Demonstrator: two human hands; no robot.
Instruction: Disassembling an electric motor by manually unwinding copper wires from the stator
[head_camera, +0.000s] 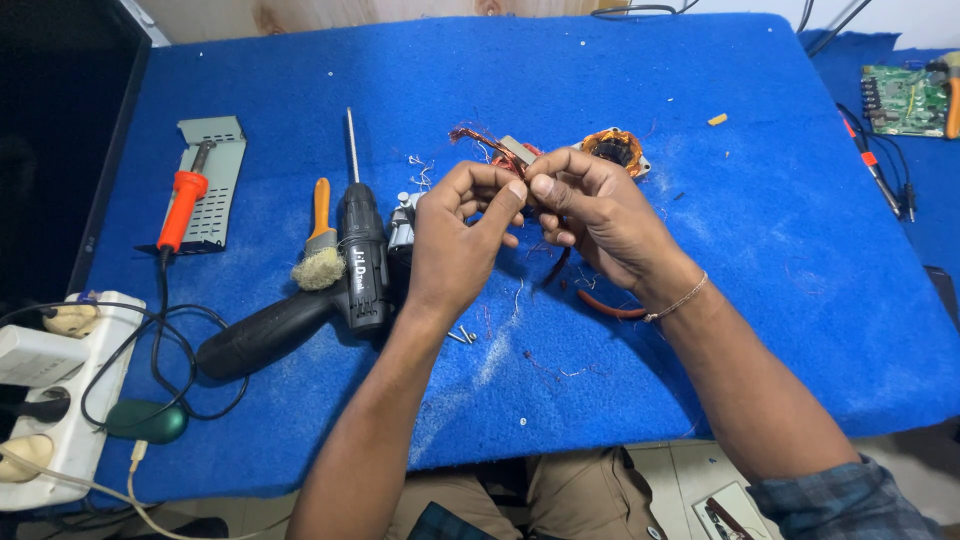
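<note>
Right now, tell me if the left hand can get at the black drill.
Probably yes: the drill lies just beside the left hand with nothing between them, though that hand's fingers are pinching a small part together with the right hand.

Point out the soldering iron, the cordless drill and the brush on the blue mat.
Soldering iron (181, 208): head view, on its orange handle.
Cordless drill (362, 262): head view, on the black body behind the chuck.
Brush (318, 268): head view, on the pale bristle head.

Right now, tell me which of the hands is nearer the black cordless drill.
Left. The left hand is just right of the black cordless drill; the right hand is farther right, beyond it.
</note>
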